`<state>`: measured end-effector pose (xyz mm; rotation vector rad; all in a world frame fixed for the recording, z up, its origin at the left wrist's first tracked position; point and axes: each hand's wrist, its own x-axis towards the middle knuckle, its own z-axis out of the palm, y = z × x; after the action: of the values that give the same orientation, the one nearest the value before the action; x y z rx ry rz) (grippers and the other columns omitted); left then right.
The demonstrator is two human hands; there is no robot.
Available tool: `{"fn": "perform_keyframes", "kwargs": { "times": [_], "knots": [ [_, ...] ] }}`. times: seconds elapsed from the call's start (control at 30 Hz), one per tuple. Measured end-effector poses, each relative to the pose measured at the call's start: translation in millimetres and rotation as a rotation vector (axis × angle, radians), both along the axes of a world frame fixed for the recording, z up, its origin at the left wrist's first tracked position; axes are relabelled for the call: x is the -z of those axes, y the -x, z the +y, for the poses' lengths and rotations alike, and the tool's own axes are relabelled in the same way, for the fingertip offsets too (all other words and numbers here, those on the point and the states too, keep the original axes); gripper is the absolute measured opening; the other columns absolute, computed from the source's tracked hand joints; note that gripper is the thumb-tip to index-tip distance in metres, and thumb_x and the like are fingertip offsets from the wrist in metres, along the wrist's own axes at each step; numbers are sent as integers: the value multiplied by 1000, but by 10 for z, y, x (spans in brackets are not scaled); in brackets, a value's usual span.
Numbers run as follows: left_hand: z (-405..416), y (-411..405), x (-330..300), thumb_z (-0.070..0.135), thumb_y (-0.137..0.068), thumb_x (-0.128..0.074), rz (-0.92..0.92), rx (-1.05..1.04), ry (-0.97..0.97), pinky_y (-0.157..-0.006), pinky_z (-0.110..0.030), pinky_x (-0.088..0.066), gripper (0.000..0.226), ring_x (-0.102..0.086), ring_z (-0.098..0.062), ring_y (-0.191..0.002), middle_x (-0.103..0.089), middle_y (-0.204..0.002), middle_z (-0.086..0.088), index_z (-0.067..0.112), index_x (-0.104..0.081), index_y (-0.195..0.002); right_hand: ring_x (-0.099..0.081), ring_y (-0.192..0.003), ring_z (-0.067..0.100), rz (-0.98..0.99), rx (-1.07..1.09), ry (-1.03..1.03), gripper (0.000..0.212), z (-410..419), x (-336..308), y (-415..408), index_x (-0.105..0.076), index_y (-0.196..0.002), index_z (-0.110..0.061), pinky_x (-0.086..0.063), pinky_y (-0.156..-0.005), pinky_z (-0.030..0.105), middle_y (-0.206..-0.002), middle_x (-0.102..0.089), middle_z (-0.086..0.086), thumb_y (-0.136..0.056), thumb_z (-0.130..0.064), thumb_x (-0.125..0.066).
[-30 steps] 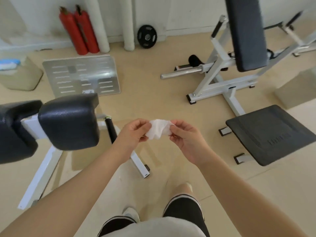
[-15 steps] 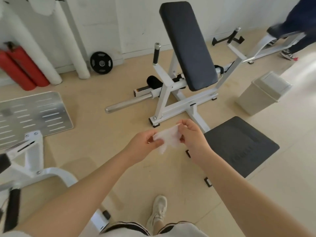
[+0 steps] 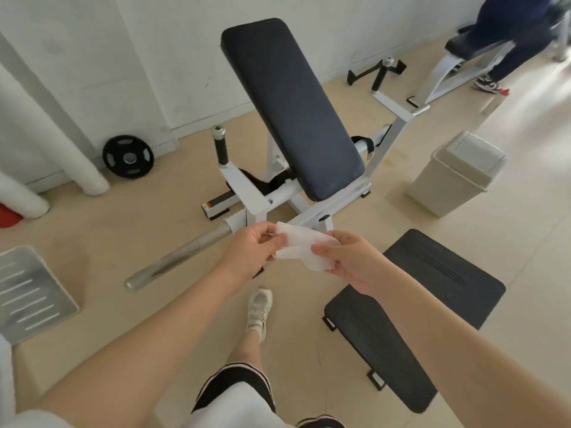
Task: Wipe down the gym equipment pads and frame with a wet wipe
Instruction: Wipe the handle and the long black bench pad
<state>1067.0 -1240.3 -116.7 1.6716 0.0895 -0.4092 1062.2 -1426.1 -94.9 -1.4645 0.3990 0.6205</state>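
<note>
The left hand (image 3: 251, 251) and right hand (image 3: 349, 261) each pinch the white wet wipe (image 3: 301, 247) between them.

Beige floor (image 3: 123, 230), white-framed bench (image 3: 262, 205), black mat (image 3: 432, 304), lidded bin (image 3: 454, 177), weight plate (image 3: 128, 156)

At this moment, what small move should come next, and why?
Probably carry the wet wipe forward onto the dark back pad. Both the left hand and right hand pinch the wipe, partly unfolded, in the air short of the pad, and it touches no pad or frame yet.
</note>
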Motion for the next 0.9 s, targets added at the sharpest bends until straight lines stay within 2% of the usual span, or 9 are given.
{"fn": "perform_keyframes", "kwargs": {
  "times": [0.07, 0.23, 0.4, 0.53, 0.6, 0.67, 0.77, 0.83, 0.9],
  "knots": [
    [-59, -499, 27, 12, -90, -58, -7, 30, 8, -60, -18, -47, 10, -57, -12, -70, -65, -76, 1, 17, -63, -82, -58, -102, 25, -7, -23, 28, 9, -24, 61, -457, -58, -97, -10, -51, -89, 34, -109, -60, 13, -88, -7, -58],
    [-204, -1818, -102, 9, -90, -57, 80, 97, 32, -65, -18, -50, 8, -59, -11, -73, -63, -78, -1, 14, -60, -83, -59, -91, 22, -52, 0, 79, 16, -126, -51, -1612, -59, -103, -11, -49, -90, 41, -102, -62, 10, -87, -8, -59],
    [-520, -2732, -197, 3, -94, -47, 120, 206, -9, -55, -11, -48, 14, -67, -1, -61, -63, -85, 1, 11, -57, -88, -66, -79, 18, -17, 262, 26, 17, -472, -115, -2465, -60, -102, -7, -56, -76, 31, -99, -65, 10, -86, -3, -61],
    [-798, -3211, -150, 9, -93, -52, 136, 169, -84, -61, -13, -51, 12, -64, 1, -60, -62, -80, 3, 14, -58, -83, -54, -72, 25, -178, 348, 555, 14, -528, 19, -3060, -52, -94, 8, -54, -62, 36, -82, -52, 16, -83, 0, -52],
    [-935, -3440, -109, 17, -93, -54, 119, 87, -133, -72, -22, -52, 9, -61, -7, -71, -61, -81, -2, 12, -60, -90, -41, -64, 19, -352, 246, 783, 6, -497, 48, -3372, -48, -77, 1, -37, -52, 26, -69, -43, 4, -82, -2, -47],
    [-1085, -3710, -88, 25, -93, -53, 106, -26, -158, -79, -29, -51, 16, -59, -14, -84, -62, -91, -4, 13, -60, -101, -41, -64, 12, -475, 22, 849, 15, -485, 59, -3722, -49, -74, -14, -30, -51, 18, -67, -44, -7, -88, -8, -48],
    [-1344, -4150, -70, 29, -95, -49, 149, -134, -124, -87, -29, -50, 19, -58, -13, -94, -62, -101, 0, 19, -57, -109, -53, -86, 7, -496, -236, 799, 18, -629, 113, -4237, -62, -106, -20, -33, -64, 8, -96, -58, -9, -93, -23, -51],
    [-1536, -4439, -91, 31, -97, -43, 280, -205, 32, -94, -29, -46, 22, -58, -12, -100, -63, -106, 1, 22, -58, -110, -54, -104, 11, -484, -336, 759, 30, -832, 99, -4546, -56, -122, -19, -35, -77, 12, -114, -59, -5, -93, -26, -51],
    [-1715, -4664, -118, 38, -100, -32, 352, -231, 178, -96, -27, -41, 31, -59, -8, -98, -65, -101, 7, 26, -61, -106, -54, -104, 11, -509, -435, 743, 41, -1058, 60, -4815, -48, -130, -22, -37, -78, 13, -116, -57, -6, -90, -28, -56]
  ]
}}
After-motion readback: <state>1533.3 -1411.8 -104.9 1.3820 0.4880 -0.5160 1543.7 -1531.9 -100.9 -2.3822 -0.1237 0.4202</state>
